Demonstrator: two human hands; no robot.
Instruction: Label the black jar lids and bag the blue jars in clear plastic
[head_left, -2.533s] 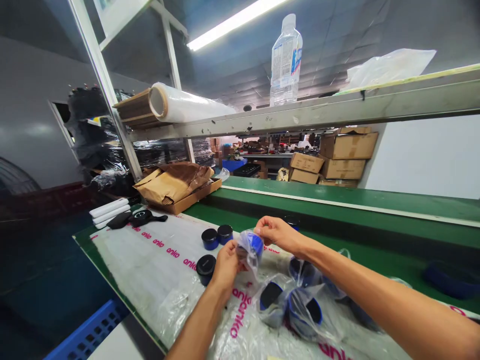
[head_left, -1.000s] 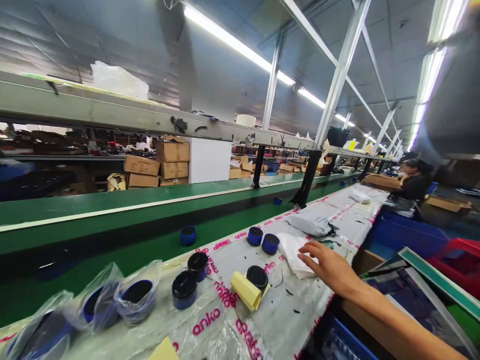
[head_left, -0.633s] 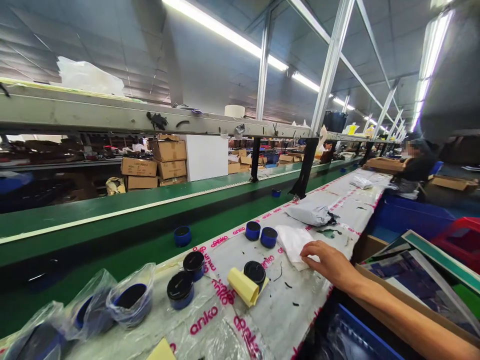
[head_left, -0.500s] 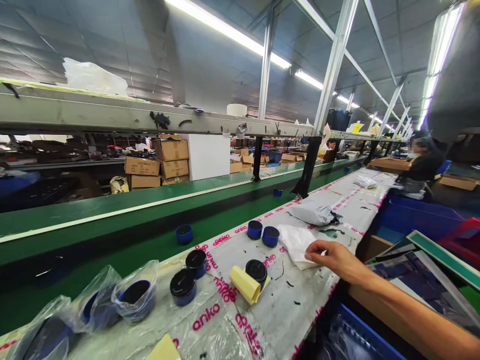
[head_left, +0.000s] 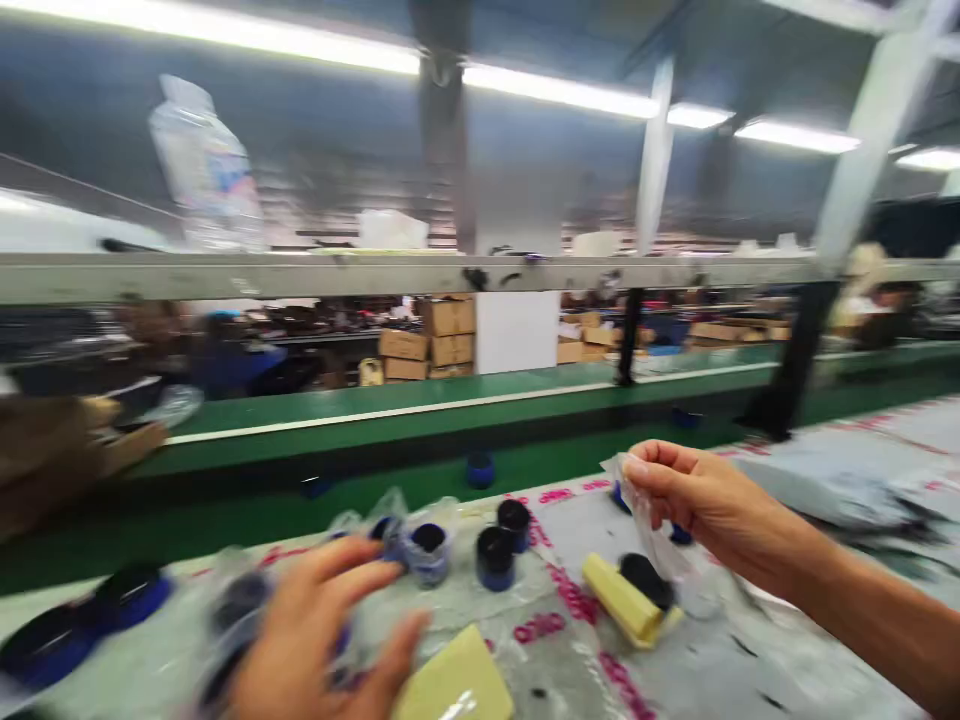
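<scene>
My right hand (head_left: 701, 495) is lifted above the table and pinches a clear plastic bag (head_left: 660, 545) that hangs from its fingers. My left hand (head_left: 315, 640) is blurred, low at the front, fingers spread over bagged blue round items (head_left: 232, 620); whether it grips one I cannot tell. Between the hands stand two bare blue and black round items (head_left: 496, 557) and one in a bag (head_left: 424, 548). A yellow roll (head_left: 621, 598) lies next to another black-topped item (head_left: 645, 580) under my right hand.
A yellow pad (head_left: 457, 690) lies at the front edge. The plastic sheet (head_left: 570, 600) with pink print covers the table. A green conveyor (head_left: 450, 410) runs behind it, with a blue item (head_left: 480, 468) on it. A water bottle (head_left: 206, 170) stands on the overhead rail.
My view has swung back to the left. My right hand has lifted a clear bag off the white stack and brought it toward me. My left hand has come into view.
</scene>
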